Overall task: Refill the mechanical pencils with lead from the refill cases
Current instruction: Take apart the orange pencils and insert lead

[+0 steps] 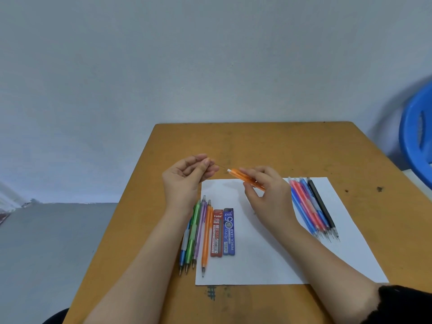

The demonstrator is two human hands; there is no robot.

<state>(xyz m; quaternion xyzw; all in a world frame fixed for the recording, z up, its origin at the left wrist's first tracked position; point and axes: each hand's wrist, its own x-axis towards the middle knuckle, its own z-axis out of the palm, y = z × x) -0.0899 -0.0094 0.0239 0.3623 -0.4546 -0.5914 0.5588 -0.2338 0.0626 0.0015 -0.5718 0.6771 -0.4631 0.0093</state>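
Left hand (187, 177) pinched a thin lead (221, 166), right hand (268, 195) gripped an orange pencil (239, 174) above the paper (268, 253), lead aimed at its white end. Mid-job I'd say: four pencils (198, 230) by the refill cases (229, 232) probably weren't filled yet.

My orange pencil (242, 176) tilts, white end toward a thin lead (221, 166); red case (216, 232) and blue case (229, 231) lie flat (labels up).

Two refill cases (217, 232), four left-side pencils (205, 235), one sheet (268, 253)
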